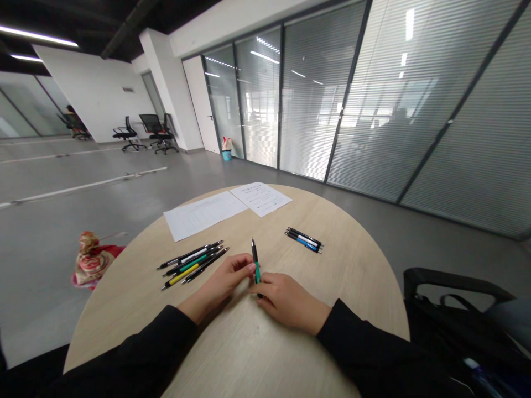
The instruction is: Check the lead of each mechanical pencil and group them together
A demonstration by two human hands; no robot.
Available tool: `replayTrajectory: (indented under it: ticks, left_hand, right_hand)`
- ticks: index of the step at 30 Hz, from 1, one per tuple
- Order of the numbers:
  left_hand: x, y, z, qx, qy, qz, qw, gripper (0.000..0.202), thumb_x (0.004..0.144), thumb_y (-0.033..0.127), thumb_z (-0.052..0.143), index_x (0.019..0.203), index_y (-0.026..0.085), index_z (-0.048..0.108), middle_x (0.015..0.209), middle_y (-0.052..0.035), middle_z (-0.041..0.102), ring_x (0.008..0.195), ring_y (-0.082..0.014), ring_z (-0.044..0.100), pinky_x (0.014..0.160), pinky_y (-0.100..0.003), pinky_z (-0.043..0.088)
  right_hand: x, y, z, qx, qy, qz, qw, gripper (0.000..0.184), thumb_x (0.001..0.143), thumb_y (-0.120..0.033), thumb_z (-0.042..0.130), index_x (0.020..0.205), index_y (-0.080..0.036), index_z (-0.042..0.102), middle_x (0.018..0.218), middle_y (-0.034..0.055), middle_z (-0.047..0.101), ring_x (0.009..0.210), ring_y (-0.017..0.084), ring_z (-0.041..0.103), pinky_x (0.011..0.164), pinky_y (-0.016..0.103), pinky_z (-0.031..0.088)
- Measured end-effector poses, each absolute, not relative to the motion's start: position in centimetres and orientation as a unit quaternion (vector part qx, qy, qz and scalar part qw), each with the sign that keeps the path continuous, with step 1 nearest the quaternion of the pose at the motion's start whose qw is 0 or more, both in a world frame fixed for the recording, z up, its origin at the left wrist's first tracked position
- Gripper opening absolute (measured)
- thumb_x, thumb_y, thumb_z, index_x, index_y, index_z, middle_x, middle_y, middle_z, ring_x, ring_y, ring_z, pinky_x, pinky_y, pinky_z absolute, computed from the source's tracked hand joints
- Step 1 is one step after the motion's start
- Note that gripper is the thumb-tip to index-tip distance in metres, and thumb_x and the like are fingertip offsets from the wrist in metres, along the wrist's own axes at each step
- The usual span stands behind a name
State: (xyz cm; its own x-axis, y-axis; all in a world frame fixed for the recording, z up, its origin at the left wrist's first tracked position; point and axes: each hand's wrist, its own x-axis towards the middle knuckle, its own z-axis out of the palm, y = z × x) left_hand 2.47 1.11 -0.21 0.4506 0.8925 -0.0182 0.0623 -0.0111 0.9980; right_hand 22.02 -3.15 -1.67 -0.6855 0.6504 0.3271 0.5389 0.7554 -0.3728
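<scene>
Between my two hands a black and green pen (254, 256) points tip up and away from me. My left hand (230, 276) pinches its middle between thumb and fingers. At the pen's lower end, the fingers of my right hand (286, 298) close round it and partly hide it. Left of my left hand lies a loose group of several pens (193, 265), black with white, green and yellow parts. A smaller row of pens (304, 240), black, white and blue, lies side by side beyond my right hand.
Two printed paper sheets (205, 214) lie at the far side of the round wooden table (352, 276). A black chair (456, 282) stands close on the right. A red and gold bag (91, 257) is on the floor at left. Office chairs (155, 130) stand farther back.
</scene>
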Motion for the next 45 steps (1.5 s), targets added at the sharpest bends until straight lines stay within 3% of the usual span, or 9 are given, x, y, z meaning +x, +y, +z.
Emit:
replayTrajectory:
  ticks: [20,33,40,45]
  left_hand:
    - [2.32,1.45,-0.81,0.637,0.383,0.349,0.571,0.032,0.086,0.046,0.070,0.078,0.015,0.063,0.072,-0.0005,0.059,0.067,-0.0136,0.050,0.066,-0.026,0.041]
    - [2.44,1.38,-0.73,0.628,0.379,0.342,0.588,0.033,0.086,0.045,0.070,0.076,0.015,0.061,0.071,0.0002,0.058,0.065,-0.0129,0.049,0.065,-0.025,0.040]
    - [2.36,1.35,-0.44,0.647,0.377,0.336,0.571,0.034,0.087,0.047,0.069,0.076,0.015,0.063,0.071,-0.0012,0.061,0.067,-0.0143,0.051,0.067,-0.026,0.042]
    - [2.35,1.43,-0.51,0.649,0.374,0.333,0.573,0.034,0.087,0.048,0.068,0.078,0.015,0.065,0.072,-0.0017,0.061,0.067,-0.0148,0.052,0.067,-0.027,0.043]
  right_hand:
    - [22.13,-3.11,-2.05,-0.318,-0.910,0.141,0.224,0.016,0.093,-0.015,0.056,0.104,-0.019,0.067,0.099,0.0059,0.066,0.091,0.018,0.062,0.082,0.028,0.046]
    - [22.19,-3.10,-1.85,-0.321,-0.910,0.146,0.217,0.032,0.086,-0.018,0.064,0.118,-0.020,0.063,0.105,0.0064,0.064,0.098,0.021,0.061,0.085,0.030,0.047]
    - [22.21,-3.11,-1.90,-0.327,-0.908,0.142,0.220,0.018,0.091,-0.016,0.060,0.108,-0.019,0.065,0.101,0.0056,0.066,0.098,0.020,0.062,0.086,0.029,0.047]
    - [22.18,-3.07,-2.00,-0.326,-0.907,0.145,0.224,0.019,0.091,-0.015,0.060,0.109,-0.019,0.066,0.102,0.0061,0.067,0.098,0.020,0.063,0.088,0.030,0.047]
